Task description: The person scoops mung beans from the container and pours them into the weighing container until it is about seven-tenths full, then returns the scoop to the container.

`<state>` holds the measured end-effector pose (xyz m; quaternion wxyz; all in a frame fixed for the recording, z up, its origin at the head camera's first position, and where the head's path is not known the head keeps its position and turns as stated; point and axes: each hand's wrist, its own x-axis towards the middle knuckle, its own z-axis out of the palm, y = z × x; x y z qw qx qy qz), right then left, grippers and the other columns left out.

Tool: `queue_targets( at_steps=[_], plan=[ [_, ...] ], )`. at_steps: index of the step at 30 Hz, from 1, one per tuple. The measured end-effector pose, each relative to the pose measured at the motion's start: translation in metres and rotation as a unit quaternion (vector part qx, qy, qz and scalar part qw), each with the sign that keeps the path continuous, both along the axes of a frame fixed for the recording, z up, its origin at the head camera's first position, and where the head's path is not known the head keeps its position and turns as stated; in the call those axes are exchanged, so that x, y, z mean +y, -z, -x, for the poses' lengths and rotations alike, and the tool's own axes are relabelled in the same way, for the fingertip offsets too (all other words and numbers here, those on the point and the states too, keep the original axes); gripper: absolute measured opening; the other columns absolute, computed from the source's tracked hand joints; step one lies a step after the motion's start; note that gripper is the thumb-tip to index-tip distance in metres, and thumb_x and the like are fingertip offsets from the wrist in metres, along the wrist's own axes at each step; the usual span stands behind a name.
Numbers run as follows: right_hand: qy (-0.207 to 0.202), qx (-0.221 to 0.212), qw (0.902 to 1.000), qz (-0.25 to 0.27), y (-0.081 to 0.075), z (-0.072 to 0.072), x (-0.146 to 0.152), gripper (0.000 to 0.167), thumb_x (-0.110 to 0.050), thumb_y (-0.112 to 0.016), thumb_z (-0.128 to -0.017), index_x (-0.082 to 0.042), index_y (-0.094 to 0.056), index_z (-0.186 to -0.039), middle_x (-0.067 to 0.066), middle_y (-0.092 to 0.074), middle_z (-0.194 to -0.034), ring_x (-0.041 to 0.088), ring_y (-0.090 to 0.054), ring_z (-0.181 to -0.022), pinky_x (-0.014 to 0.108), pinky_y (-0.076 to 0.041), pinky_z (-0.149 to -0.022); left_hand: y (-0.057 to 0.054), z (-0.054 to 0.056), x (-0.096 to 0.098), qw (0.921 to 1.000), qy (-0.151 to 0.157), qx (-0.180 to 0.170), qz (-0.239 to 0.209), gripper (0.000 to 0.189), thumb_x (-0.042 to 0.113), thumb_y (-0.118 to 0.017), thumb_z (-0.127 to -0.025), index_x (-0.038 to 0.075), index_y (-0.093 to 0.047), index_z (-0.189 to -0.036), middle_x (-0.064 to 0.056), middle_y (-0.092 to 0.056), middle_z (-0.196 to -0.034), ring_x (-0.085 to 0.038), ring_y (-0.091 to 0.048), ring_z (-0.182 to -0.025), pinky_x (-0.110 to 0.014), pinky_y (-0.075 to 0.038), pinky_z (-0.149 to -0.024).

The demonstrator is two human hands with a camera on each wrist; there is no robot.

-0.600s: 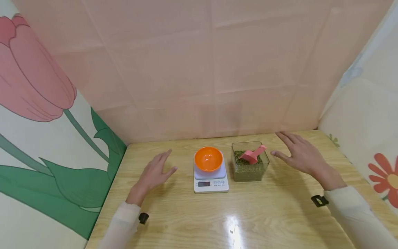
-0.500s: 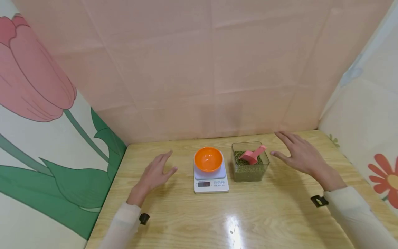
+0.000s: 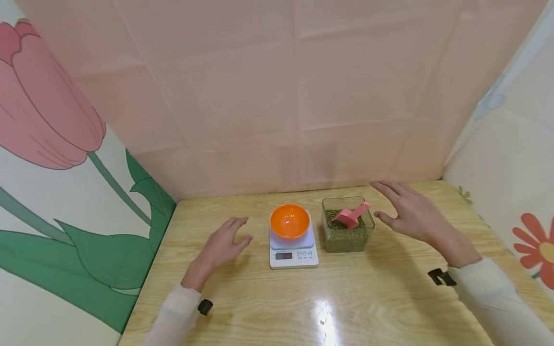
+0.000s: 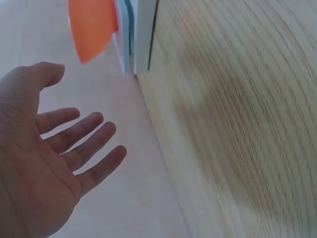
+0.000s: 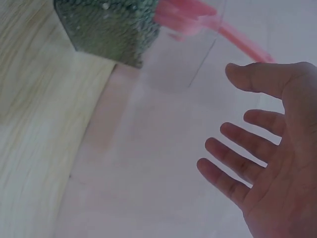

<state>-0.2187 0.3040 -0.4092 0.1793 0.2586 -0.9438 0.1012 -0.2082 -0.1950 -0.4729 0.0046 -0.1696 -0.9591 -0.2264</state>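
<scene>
An orange bowl (image 3: 290, 221) sits on a white kitchen scale (image 3: 294, 258) in the middle of the table. To the right of the scale stands a clear square container (image 3: 346, 241) of small green beans (image 3: 333, 215). A pink scoop (image 3: 351, 216) lies in the beans with its handle sticking up to the right. My left hand (image 3: 221, 244) hovers left of the scale, fingers spread and holding nothing. On the other side, my right hand (image 3: 413, 214) hangs in the air beside the container, thumb near its right rim. Its fingers are extended and bare.
The wood-grain table (image 3: 259, 307) runs back to a pink cloth-covered wall (image 3: 242, 110). Side walls with painted flowers, such as a tulip (image 3: 52, 105) on the left, border it. A black strap piece (image 3: 441, 277) shows at the right wrist.
My left hand has moved right, a little closer to the scale. My right hand has shifted slightly left toward the container. The bowl, scale, container and scoop have stayed in place.
</scene>
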Motion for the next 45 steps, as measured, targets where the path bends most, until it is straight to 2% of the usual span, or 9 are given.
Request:
queue_targets(
  at_steps=[4,8,17,25,29,35,40,45],
  plan=[
    [-0.023,0.012,0.9997,0.001,-0.005,-0.003,-0.007,0.082,-0.016,-0.088,-0.083,-0.006,-0.050,-0.155,0.018,-0.057,-0.151,0.047,-0.057,-0.135,0.066,-0.051,-0.102,-0.001,-0.004,0.005,1.0000,0.007,0.005,0.001,0.061,0.041,-0.067,-0.105,0.011,-0.053,-0.155,-0.009,-0.062,-0.149,-0.031,-0.062,-0.135,-0.053,-0.052,-0.111],
    [-0.066,0.035,0.9972,0.007,-0.010,-0.006,-0.014,0.080,-0.006,-0.088,-0.078,-0.005,-0.055,-0.151,0.018,-0.061,-0.146,0.045,-0.060,-0.130,0.065,-0.053,-0.098,-0.001,-0.007,0.010,0.9999,0.012,0.007,-0.001,0.057,0.039,-0.067,-0.105,0.010,-0.055,-0.153,-0.006,-0.066,-0.143,-0.028,-0.066,-0.129,-0.051,-0.055,-0.106],
    [-0.168,0.086,0.9820,0.005,-0.016,-0.007,-0.027,0.067,0.008,-0.087,-0.070,0.001,-0.066,-0.134,0.016,-0.067,-0.134,0.038,-0.065,-0.121,0.054,-0.058,-0.091,0.000,-0.012,0.020,0.9998,0.018,-0.005,-0.003,0.053,0.036,-0.068,-0.105,0.010,-0.058,-0.150,-0.004,-0.069,-0.134,-0.024,-0.069,-0.121,-0.048,-0.059,-0.099],
    [-0.216,0.103,0.9708,-0.017,-0.014,-0.005,-0.037,0.055,0.013,-0.084,-0.067,0.000,-0.074,-0.119,0.012,-0.074,-0.119,0.034,-0.068,-0.113,0.051,-0.059,-0.091,0.004,-0.018,0.026,0.9997,0.022,-0.007,-0.001,0.051,0.034,-0.069,-0.104,0.008,-0.060,-0.147,-0.007,-0.070,-0.134,-0.026,-0.070,-0.120,-0.048,-0.059,-0.099],
    [-0.226,0.103,0.9684,-0.028,-0.012,-0.004,-0.038,0.053,0.018,-0.081,-0.064,-0.001,-0.076,-0.113,0.010,-0.075,-0.113,0.031,-0.069,-0.108,0.048,-0.060,-0.089,0.006,-0.021,0.029,0.9996,0.028,-0.008,-0.004,0.050,0.030,-0.069,-0.104,0.006,-0.060,-0.147,-0.008,-0.070,-0.132,-0.027,-0.070,-0.119,-0.049,-0.060,-0.097],
    [-0.214,0.104,0.9694,-0.059,-0.009,-0.003,-0.042,0.048,0.020,-0.078,-0.068,-0.002,-0.077,-0.110,0.008,-0.075,-0.108,0.027,-0.069,-0.102,0.042,-0.061,-0.085,0.011,-0.026,0.033,0.9991,0.039,-0.015,0.002,0.050,0.031,-0.068,-0.104,0.004,-0.061,-0.145,-0.008,-0.071,-0.130,-0.027,-0.071,-0.116,-0.046,-0.061,-0.094],
    [-0.204,0.130,0.9659,-0.091,-0.005,-0.001,-0.046,0.043,0.021,-0.078,-0.069,-0.003,-0.079,-0.105,0.008,-0.076,-0.103,0.027,-0.070,-0.098,0.040,-0.061,-0.085,0.019,-0.029,0.038,0.9986,0.042,-0.029,-0.015,0.050,0.030,-0.071,-0.102,0.001,-0.063,-0.142,-0.011,-0.071,-0.128,-0.026,-0.071,-0.112,-0.045,-0.061,-0.092],
    [-0.197,0.158,0.9598,-0.122,-0.001,0.002,-0.051,0.040,0.025,-0.072,-0.071,-0.005,-0.079,-0.096,0.005,-0.077,-0.094,0.024,-0.066,-0.088,0.036,-0.058,-0.079,0.030,-0.032,0.045,0.9978,0.040,-0.050,-0.017,0.052,0.034,-0.073,-0.101,-0.001,-0.064,-0.139,-0.010,-0.069,-0.123,-0.020,-0.066,-0.104,-0.040,-0.060,-0.092]
  ],
)
